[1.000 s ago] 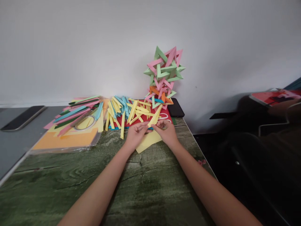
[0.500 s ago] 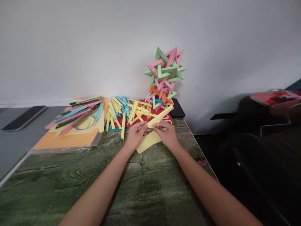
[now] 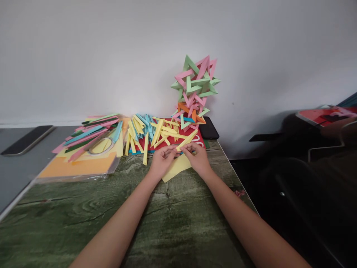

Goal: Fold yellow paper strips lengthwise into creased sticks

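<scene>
My left hand (image 3: 164, 160) and my right hand (image 3: 197, 158) meet near the middle of the table, both pinching the lower end of a folded yellow paper strip (image 3: 189, 139). The strip slants up to the right. Below my hands a flat yellow sheet (image 3: 176, 168) lies on the green wood-patterned table (image 3: 111, 219). Just behind them, folded yellow strips (image 3: 158, 132) and blue strips (image 3: 147, 124) are piled on a red item (image 3: 198, 138) with white lettering.
Pink and green paper stars (image 3: 199, 80) stand against the wall. A dark phone (image 3: 209, 128) lies beside them, another phone (image 3: 28, 140) far left. Colored strips (image 3: 92, 136) rest on a plastic packet of orange paper (image 3: 78, 166). Part of another person's arm (image 3: 338, 128) shows at right.
The far end of the yellow strip has moved left and a little lower, and the strip shows shorter and narrower. Both hands have stayed nearly in place, still pinching it.
</scene>
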